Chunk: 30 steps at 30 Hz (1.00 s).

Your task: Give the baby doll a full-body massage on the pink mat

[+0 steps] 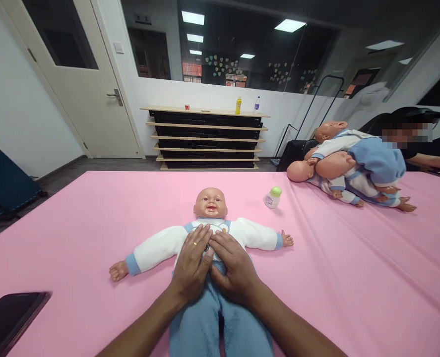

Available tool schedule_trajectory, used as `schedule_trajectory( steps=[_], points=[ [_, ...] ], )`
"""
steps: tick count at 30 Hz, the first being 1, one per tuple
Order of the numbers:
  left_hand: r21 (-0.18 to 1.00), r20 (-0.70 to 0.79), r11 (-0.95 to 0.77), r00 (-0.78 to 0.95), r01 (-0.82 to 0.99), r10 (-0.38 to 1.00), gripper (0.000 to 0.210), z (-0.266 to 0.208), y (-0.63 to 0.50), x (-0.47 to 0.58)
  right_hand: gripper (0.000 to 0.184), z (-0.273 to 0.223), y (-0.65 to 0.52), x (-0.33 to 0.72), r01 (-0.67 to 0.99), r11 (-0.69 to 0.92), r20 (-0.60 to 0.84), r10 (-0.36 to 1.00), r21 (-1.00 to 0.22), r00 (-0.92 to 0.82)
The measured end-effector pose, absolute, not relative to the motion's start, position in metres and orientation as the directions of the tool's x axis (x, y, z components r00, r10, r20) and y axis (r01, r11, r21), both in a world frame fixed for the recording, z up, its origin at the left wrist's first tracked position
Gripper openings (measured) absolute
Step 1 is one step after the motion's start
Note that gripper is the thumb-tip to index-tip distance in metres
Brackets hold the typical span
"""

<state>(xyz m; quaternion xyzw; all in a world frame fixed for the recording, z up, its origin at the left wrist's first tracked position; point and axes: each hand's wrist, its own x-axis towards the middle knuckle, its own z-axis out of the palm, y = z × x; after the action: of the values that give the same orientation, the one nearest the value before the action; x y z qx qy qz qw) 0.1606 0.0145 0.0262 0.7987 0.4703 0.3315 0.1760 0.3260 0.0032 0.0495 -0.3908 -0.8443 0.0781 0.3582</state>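
A baby doll (210,203) lies on its back on the pink-covered table (71,218), head away from me and arms spread wide. It wears a white top with blue cuffs and blue trousers (193,327). My left hand (193,260) rests flat on the doll's chest and belly, a ring on one finger. Beside it my right hand (235,263) lies flat on the other side of the belly, fingers stretched out. The two hands are close together over the front of the top. Neither hand grips anything.
A small white bottle with a green cap (272,198) stands beyond the doll's arm. Several dolls (353,158) are piled at the back right, near a person in black (437,153). A phone (13,317) lies at the left edge. Behind are stacked boards (208,126).
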Motion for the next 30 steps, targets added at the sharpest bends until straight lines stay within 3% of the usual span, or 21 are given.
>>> schedule_trajectory(
  steps=[12,30],
  points=[
    [0.601,0.352,-0.480,0.327,0.639,0.877,0.049,0.027,0.014,0.161,0.053,0.049,0.003,0.326,0.606,0.681,0.548,0.716,-0.411,-0.433],
    [0.616,0.401,-0.501,0.305,0.608,0.864,0.051,0.034,0.008,0.160,0.066,0.028,0.012,0.331,0.743,0.609,0.420,0.772,-0.278,-0.476]
  ],
)
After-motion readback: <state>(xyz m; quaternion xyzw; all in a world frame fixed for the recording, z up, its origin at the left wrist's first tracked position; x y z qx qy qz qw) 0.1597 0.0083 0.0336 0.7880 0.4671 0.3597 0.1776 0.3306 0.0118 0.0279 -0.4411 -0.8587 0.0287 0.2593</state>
